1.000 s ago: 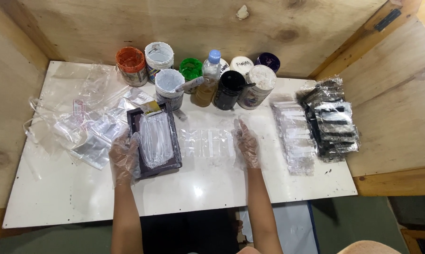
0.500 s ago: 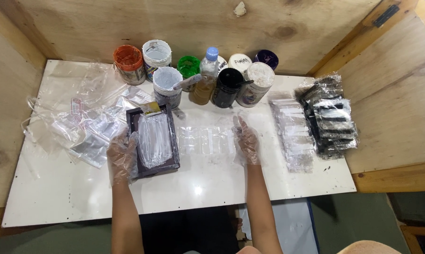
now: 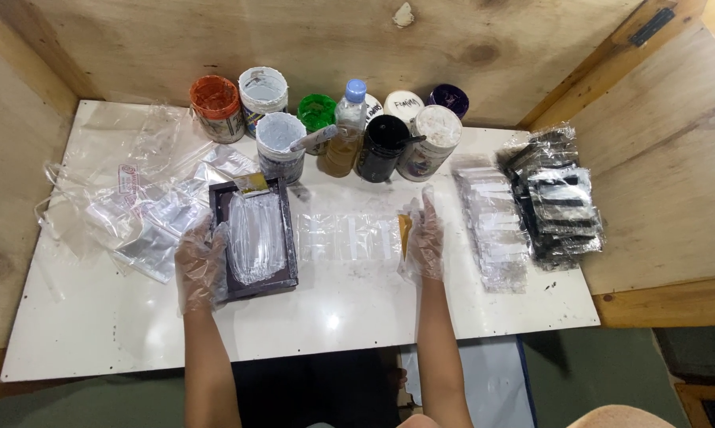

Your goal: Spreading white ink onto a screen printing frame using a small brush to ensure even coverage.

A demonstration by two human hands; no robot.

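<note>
Both hands wear thin clear plastic gloves. My left hand (image 3: 201, 265) grips the left edge of a dark rectangular frame (image 3: 287, 238) that lies on the white table (image 3: 333, 325). A clear moulded plastic piece (image 3: 256, 236) sits inside the frame, and a small yellow-brown tab (image 3: 252, 184) lies at its top edge. My right hand (image 3: 425, 238) stands on its side to the right and holds a thin brown stick (image 3: 405, 235). The stick is at the right end of a clear plastic sheet (image 3: 345, 236) lying flat between the two hands.
Several paint pots (image 3: 215, 107) and a plastic bottle (image 3: 343, 139) stand in a row at the back; a grey pot (image 3: 279, 145) has a stirrer in it. Loose clear bags (image 3: 135, 206) lie left. Stacks of packed white pieces (image 3: 490, 226) and black pieces (image 3: 555, 202) lie right. Wooden walls (image 3: 658, 150) surround the table.
Both hands stay almost where they were. The brown stick now shows at my right palm, at the edge of the clear sheet.
</note>
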